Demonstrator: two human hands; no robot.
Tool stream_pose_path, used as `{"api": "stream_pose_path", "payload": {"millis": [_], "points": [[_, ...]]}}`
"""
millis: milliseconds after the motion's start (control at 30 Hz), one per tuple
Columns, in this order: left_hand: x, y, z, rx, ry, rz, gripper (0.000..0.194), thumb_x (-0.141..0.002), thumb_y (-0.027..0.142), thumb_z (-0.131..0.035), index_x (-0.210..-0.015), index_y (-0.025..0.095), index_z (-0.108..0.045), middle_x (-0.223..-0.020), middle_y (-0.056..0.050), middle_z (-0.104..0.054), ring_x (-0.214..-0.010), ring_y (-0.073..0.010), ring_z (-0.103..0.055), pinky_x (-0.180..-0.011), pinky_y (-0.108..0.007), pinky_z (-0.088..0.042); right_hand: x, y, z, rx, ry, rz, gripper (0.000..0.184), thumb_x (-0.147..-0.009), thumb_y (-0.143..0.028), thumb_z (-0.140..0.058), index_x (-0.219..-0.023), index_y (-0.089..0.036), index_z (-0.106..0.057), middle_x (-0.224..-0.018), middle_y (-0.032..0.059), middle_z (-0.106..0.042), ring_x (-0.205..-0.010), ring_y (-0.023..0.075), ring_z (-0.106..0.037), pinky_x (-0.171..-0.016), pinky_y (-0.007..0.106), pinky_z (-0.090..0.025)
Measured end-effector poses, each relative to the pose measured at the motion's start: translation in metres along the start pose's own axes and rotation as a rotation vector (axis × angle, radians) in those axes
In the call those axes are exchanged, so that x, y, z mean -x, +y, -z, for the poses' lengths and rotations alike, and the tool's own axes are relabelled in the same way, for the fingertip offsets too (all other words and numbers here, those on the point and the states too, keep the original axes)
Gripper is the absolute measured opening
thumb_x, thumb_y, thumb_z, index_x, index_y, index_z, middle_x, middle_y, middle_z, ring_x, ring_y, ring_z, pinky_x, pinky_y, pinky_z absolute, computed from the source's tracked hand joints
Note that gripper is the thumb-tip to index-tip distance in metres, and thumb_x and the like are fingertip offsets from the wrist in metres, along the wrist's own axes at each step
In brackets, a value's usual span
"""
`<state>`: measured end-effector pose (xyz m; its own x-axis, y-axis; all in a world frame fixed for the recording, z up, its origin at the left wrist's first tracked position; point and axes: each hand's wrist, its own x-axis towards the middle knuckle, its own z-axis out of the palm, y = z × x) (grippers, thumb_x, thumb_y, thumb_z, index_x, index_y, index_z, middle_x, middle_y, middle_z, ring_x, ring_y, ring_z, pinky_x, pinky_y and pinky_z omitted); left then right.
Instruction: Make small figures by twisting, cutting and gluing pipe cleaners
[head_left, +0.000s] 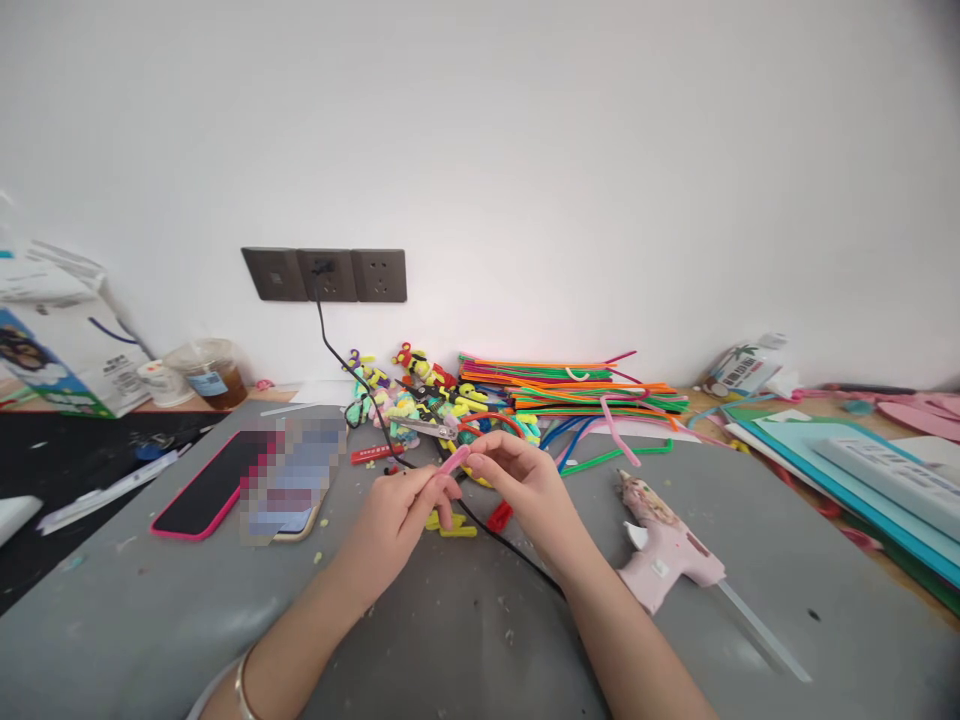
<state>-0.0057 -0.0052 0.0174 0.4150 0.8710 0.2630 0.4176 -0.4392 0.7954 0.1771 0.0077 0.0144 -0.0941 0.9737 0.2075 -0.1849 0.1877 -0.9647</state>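
Observation:
A short pink pipe cleaner piece (pixel 454 460) is pinched between my two hands above the grey mat (pixel 420 640). My left hand (pixel 401 515) grips its lower left end, and my right hand (pixel 521 490) holds the upper right end with thumb and fingertips. Just below lie folded yellow pipe cleaner pieces (pixel 450 525) and a red piece (pixel 499 516). Behind the hands, a pair of scissors (pixel 427 428) rests against a heap of small pipe cleaner figures (pixel 427 375). A bundle of coloured pipe cleaners (pixel 570 385) lies by the wall.
To the right is a pink glue gun (pixel 667 550) with a glue stick in it. Two phones, one a black-screened phone (pixel 217 485), lie left. A black cord (pixel 517 550) crosses the mat beneath my hands. Coloured sheets (pixel 795 450) are stacked at far right; a lidded cup (pixel 214 375) stands back left.

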Motion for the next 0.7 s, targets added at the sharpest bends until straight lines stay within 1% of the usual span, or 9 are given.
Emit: {"api": "stream_pose_path", "payload": {"millis": [100,233,367,433,500,600,700], "points": [[0.000,0.004,0.000,-0.019,-0.047,-0.009,0.043,-0.104,0.034,-0.033,-0.079,0.019,-0.065,-0.070,-0.001,-0.074,-0.072,-0.0169,-0.068,-0.075,-0.026,-0.047,0.000,-0.001,-0.001,0.018,-0.011,0.008,0.028,-0.077,-0.045,-0.080,-0.078,-0.019,-0.069,-0.075,0.0006,-0.067,-0.070,0.0145,-0.060,-0.069,0.027,-0.048],[0.000,0.009,-0.001,-0.055,-0.091,0.004,0.050,-0.105,0.033,-0.030,-0.072,0.020,-0.065,-0.075,-0.003,-0.077,-0.078,-0.0184,-0.070,-0.080,-0.027,-0.047,0.000,-0.003,-0.001,0.046,-0.005,-0.005,0.033,-0.077,-0.050,-0.078,-0.075,-0.019,-0.067,-0.072,0.0011,-0.066,-0.069,0.0156,-0.060,-0.068,0.028,-0.049],[0.000,0.006,-0.002,-0.090,-0.116,-0.007,0.048,-0.105,0.031,-0.030,-0.078,0.020,-0.068,-0.081,-0.003,-0.078,-0.080,-0.0191,-0.070,-0.079,-0.028,-0.046,0.001,-0.004,-0.002,0.051,0.005,-0.010,0.035,-0.075,-0.052,-0.078,-0.075,-0.019,-0.066,-0.072,0.0020,-0.066,-0.068,0.0160,-0.059,-0.067,0.028,-0.049],[0.000,0.002,-0.001,-0.108,-0.112,-0.015,0.046,-0.105,0.029,-0.031,-0.083,0.020,-0.070,-0.082,-0.003,-0.078,-0.081,-0.0194,-0.070,-0.079,-0.028,-0.046,0.001,-0.004,-0.002,0.046,0.009,-0.001,0.036,-0.075,-0.053,-0.078,-0.075,-0.019,-0.066,-0.072,0.0017,-0.066,-0.068,0.0158,-0.059,-0.066,0.028,-0.049],[0.000,-0.001,-0.001,-0.123,-0.104,-0.025,0.044,-0.104,0.028,-0.032,-0.084,0.020,-0.071,-0.083,-0.003,-0.079,-0.081,-0.0194,-0.069,-0.078,-0.028,-0.046,0.001,-0.004,-0.002,0.045,0.012,0.007,0.035,-0.075,-0.053,-0.078,-0.076,-0.020,-0.066,-0.072,0.0015,-0.065,-0.069,0.0160,-0.060,-0.066,0.028,-0.049],[0.001,-0.004,-0.001,-0.138,-0.085,-0.045,0.047,-0.103,0.026,-0.033,-0.074,0.021,-0.070,-0.083,-0.003,-0.079,-0.082,-0.0193,-0.069,-0.078,-0.028,-0.045,0.001,-0.004,-0.003,0.051,0.002,0.015,0.035,-0.076,-0.053,-0.077,-0.077,-0.020,-0.066,-0.073,0.0016,-0.065,-0.069,0.0163,-0.060,-0.067,0.028,-0.050],[0.000,-0.005,-0.001,-0.155,-0.076,-0.039,0.049,-0.103,0.027,-0.036,-0.065,0.021,-0.068,-0.079,-0.003,-0.078,-0.083,-0.0192,-0.070,-0.078,-0.028,-0.044,0.001,-0.003,-0.002,0.051,-0.019,0.019,0.035,-0.078,-0.053,-0.075,-0.076,-0.020,-0.065,-0.071,0.0009,-0.064,-0.067,0.0153,-0.058,-0.065,0.028,-0.048]]}}
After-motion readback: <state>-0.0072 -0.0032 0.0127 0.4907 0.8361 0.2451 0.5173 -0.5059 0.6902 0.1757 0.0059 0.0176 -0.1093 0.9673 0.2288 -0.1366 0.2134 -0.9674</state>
